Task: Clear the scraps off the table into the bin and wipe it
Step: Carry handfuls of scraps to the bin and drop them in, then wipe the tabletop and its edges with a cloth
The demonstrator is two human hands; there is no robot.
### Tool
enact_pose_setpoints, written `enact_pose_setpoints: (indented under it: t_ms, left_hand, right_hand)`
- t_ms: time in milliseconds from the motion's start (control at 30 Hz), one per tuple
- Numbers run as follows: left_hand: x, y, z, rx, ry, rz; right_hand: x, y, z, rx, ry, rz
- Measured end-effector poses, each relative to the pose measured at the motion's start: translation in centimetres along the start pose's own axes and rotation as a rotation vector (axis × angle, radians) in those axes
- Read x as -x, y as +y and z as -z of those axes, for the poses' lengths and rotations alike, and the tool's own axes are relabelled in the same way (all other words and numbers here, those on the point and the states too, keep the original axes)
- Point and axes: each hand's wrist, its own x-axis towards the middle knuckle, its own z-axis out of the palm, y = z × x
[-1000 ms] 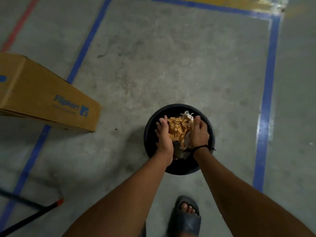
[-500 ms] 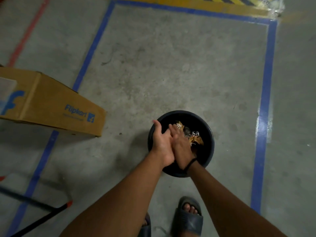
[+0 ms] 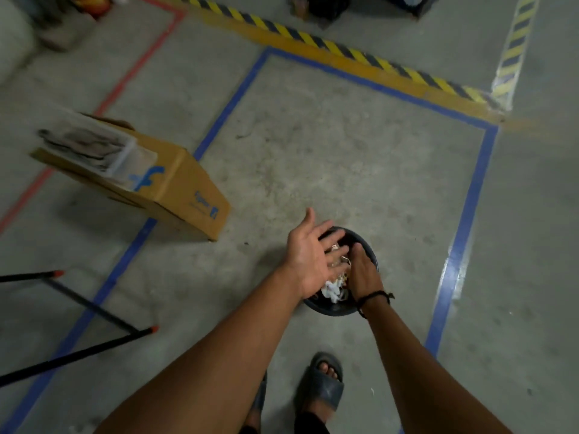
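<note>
A round black bin (image 3: 369,250) stands on the concrete floor right in front of me. White and tan paper scraps (image 3: 332,288) lie inside it. My left hand (image 3: 310,252) hovers over the bin's left side, palm turned up and fingers spread, holding nothing. My right hand (image 3: 360,274) is over the bin, back of the hand up, fingers pointing down into it and holding nothing I can see. A black band circles the right wrist. The table is out of view.
A tan cardboard box (image 3: 175,189) with grey cloth in it lies on the floor to the left. Black tripod-like legs with orange tips (image 3: 94,311) stand at lower left. Blue tape lines and a yellow-black hazard stripe (image 3: 344,54) mark the floor. My sandalled foot (image 3: 322,383) is below the bin.
A second ago both hands held a bundle of tan scraps over the bin. The scraps have dropped in, the hands brushed together, and the left hand now opens palm up. The view has tilted up.
</note>
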Motion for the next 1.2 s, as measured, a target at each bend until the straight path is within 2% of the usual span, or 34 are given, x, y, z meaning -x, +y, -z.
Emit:
enact_pose_setpoints:
  t_ms: [33,67,167,300,433,600,733,833,1033,1200]
  left_hand:
    - [1.8,1.2,-0.6,-0.011,0.001,-0.048]
    - [4.2,2.4,-1.3,-0.014,-0.006,-0.083]
    - [11.4,6.1,-3.4,-0.059,-0.001,-0.202]
    - [21.3,11.7,-4.9,-0.09,0.054,-0.403]
    - [32.9,15.8,-3.5,-0.088,0.178,-0.67]
    - [49.7,18.4,0.9,-0.072,0.386,-0.954]
    - [60.9,17.0,5.6,-0.105,0.542,-1.111]
    - [68.1,14.9,8.7,-0.12,0.601,-1.188]
    - [79.7,10.5,15.2,-0.169,0.752,-1.264]
    - [86.0,9.6,19.6,-0.165,0.845,-1.343]
  right_hand:
    - [1.2,-1.2,1.3,-0.097,0.019,-0.062]
    - [3.1,-3.1,2.5,-0.146,0.029,-0.032]
    - [9.3,-10.3,5.6,-0.183,0.001,0.187]
    - [16.3,-21.6,5.9,-0.238,-0.117,0.45]
    - [24.7,-32.9,4.7,-0.289,-0.253,0.761]
    - [36.6,-42.9,1.3,-0.335,-0.452,0.962]
    - [45.9,-46.1,-2.3,-0.347,-0.615,1.062]
    - [52.3,-47.0,-5.6,-0.343,-0.693,1.136]
    - [64.2,-47.5,-12.2,-0.313,-0.788,1.305]
    - [71.3,-48.8,-16.7,-0.308,-0.825,1.383]
